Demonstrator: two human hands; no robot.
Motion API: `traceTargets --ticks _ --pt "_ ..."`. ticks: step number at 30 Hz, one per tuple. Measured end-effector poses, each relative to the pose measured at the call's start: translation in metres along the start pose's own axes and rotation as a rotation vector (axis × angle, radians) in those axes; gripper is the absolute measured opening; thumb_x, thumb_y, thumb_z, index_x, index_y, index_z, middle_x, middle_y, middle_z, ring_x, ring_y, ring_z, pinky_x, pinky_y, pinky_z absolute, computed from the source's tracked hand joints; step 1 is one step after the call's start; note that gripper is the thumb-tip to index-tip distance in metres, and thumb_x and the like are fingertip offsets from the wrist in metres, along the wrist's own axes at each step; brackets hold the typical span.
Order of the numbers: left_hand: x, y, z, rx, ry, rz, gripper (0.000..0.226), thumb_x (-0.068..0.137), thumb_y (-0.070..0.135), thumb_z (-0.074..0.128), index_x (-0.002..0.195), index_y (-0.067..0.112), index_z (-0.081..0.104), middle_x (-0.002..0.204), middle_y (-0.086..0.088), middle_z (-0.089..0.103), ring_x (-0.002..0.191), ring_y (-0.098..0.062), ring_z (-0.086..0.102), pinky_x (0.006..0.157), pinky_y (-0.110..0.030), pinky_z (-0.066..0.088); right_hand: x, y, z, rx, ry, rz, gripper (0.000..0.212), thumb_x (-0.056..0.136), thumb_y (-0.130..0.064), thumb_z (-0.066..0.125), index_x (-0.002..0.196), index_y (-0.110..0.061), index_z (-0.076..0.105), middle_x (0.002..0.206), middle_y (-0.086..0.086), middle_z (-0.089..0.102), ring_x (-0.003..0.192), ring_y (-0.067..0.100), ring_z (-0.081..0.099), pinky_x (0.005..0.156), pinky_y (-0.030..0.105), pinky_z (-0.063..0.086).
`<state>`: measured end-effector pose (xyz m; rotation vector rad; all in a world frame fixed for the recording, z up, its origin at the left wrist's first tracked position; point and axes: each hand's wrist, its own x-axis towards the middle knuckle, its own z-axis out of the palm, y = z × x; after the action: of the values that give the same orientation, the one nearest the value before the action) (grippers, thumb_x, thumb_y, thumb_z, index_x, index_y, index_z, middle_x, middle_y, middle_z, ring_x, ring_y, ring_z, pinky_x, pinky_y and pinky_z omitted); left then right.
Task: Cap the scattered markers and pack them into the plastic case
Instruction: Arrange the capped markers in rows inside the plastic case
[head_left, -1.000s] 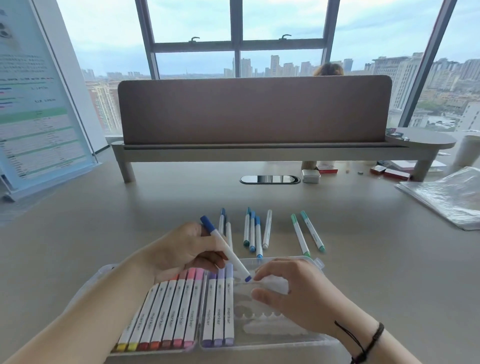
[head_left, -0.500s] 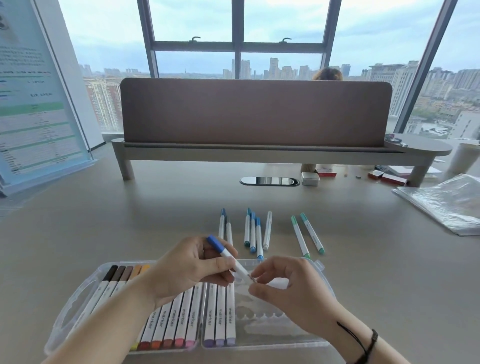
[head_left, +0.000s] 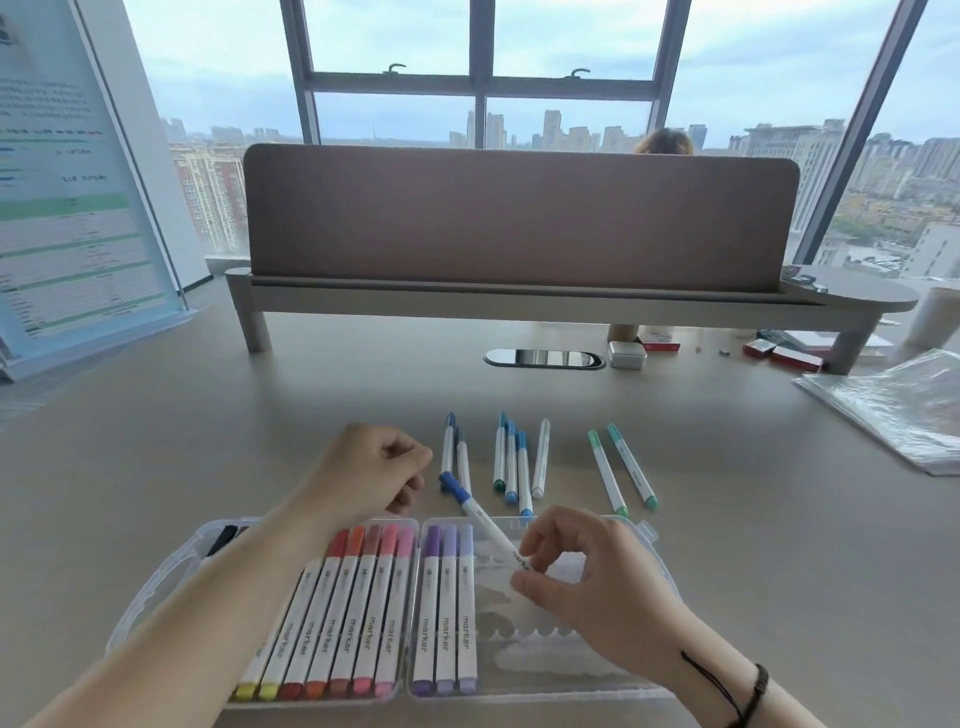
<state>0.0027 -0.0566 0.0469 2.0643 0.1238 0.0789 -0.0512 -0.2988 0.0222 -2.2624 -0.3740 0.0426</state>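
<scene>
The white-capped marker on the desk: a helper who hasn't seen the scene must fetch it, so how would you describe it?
Start at the clear plastic case near the desk's front edge and look just beyond its far rim, at the middle cluster of four loose markers. The white-capped marker lies at that cluster's right end. Its three neighbours have blue or teal caps; its caps are white.

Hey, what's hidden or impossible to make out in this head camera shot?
- Head view: the left forearm covers the left markers in the plastic case.
- The right hand hides the near end of the blue marker it pinches.
- Poster text is blurred and cut off at the left edge.
</scene>
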Motion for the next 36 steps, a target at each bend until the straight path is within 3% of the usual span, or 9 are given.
traceTargets --ticks 3,5,11,15,17,19,23,28,36 --pt "0.036 0.003 0.011 0.35 0.023 0.046 0.038 0.093 0.031 0.064 0.071 0.0 0.065 0.063 -0.016 0.065 0.053 -0.03 0.059 0.059 -0.029 0.052 0.005 0.005 -0.003 0.018 0.103 0.027 0.018 0.08 -0.03 0.079 0.084 -0.036 0.063 0.079 -0.018 0.069 0.069 0.0 0.059 0.062 0.02 0.046" --pt "0.055 0.004 0.022 0.516 -0.002 0.035 0.042 0.09 0.038 0.066 0.062 0.007 0.06 0.055 -0.009 0.052 0.05 -0.024 0.048 0.056 -0.027 0.042 0.007 0.008 -0.007 0.061 0.156 0.047 0.022 0.078 -0.023 0.081 0.083 -0.035 0.063 0.074 -0.011 0.069 0.064 0.004 0.057 0.06 0.02 0.046" --pt "0.079 0.003 0.034 0.706 -0.008 -0.055 0.033 0.081 0.025 0.071 0.059 0.013 0.05 0.06 0.0 0.05 0.058 -0.016 0.048 0.047 -0.025 0.032 0.014 0.017 -0.016 0.028 0.254 0.097 0.019 0.078 -0.021 0.08 0.08 -0.031 0.065 0.071 -0.013 0.068 0.063 0.006 0.059 0.059 0.021 0.048" --pt "0.07 0.004 0.026 0.585 -0.081 -0.102 0.032 0.08 0.017 0.068 0.055 0.01 0.048 0.054 -0.003 0.045 0.05 -0.018 0.044 0.051 -0.025 0.034 0.016 0.02 -0.017 -0.001 0.245 0.098 0.017 0.078 -0.022 0.079 0.08 -0.03 0.065 0.07 -0.009 0.069 0.062 0.007 0.06 0.058 0.024 0.049" --pt "0.059 0.005 0.019 0.319 -0.097 -0.125 0.022 0.082 0.011 0.065 0.062 0.004 0.059 0.056 -0.009 0.051 0.051 -0.022 0.051 0.053 -0.027 0.045 0.015 0.021 -0.014 -0.065 0.229 0.088 0.016 0.079 -0.025 0.078 0.079 -0.033 0.063 0.068 -0.009 0.068 0.062 0.005 0.059 0.057 0.023 0.049" --pt "0.04 0.01 0.013 -0.067 -0.154 -0.182 0.013 0.088 0.002 0.063 0.087 -0.009 0.069 0.07 -0.019 0.066 0.058 -0.025 0.064 0.055 -0.03 0.058 0.014 0.021 -0.012 -0.155 0.21 0.082 0.015 0.079 -0.031 0.075 0.079 -0.035 0.06 0.067 -0.009 0.067 0.065 0.005 0.059 0.057 0.023 0.049" --pt "0.0 0.022 0.004 -0.541 -0.421 -0.25 0.024 0.088 0.002 0.066 0.111 -0.004 0.065 0.087 -0.024 0.07 0.07 -0.025 0.07 0.061 -0.03 0.06 0.013 0.021 -0.012 -0.209 0.185 0.073 0.011 0.08 -0.034 0.072 0.081 -0.034 0.06 0.069 -0.011 0.065 0.065 0.006 0.058 0.056 0.021 0.046" --pt "-0.025 0.011 0.003 -0.43 -0.331 -0.146 0.038 0.087 -0.008 0.066 0.12 0.008 0.06 0.083 -0.013 0.06 0.076 -0.033 0.071 0.07 -0.039 0.059 0.008 0.012 -0.012 -0.116 0.166 0.043 0.013 0.078 -0.029 0.075 0.076 -0.033 0.063 0.067 -0.009 0.066 0.06 0.004 0.056 0.053 0.018 0.044" --pt "-0.021 -0.004 0.019 -0.202 -0.105 -0.045 0.013 0.095 0.003 0.049 0.1 0.005 0.061 0.079 -0.01 0.063 0.048 -0.014 0.042 0.047 -0.027 0.036 0.0 0.004 -0.003 -0.098 0.075 -0.03 0.011 0.077 -0.034 0.074 0.075 -0.035 0.063 0.076 -0.011 0.067 0.059 0.005 0.054 0.058 0.027 0.048"
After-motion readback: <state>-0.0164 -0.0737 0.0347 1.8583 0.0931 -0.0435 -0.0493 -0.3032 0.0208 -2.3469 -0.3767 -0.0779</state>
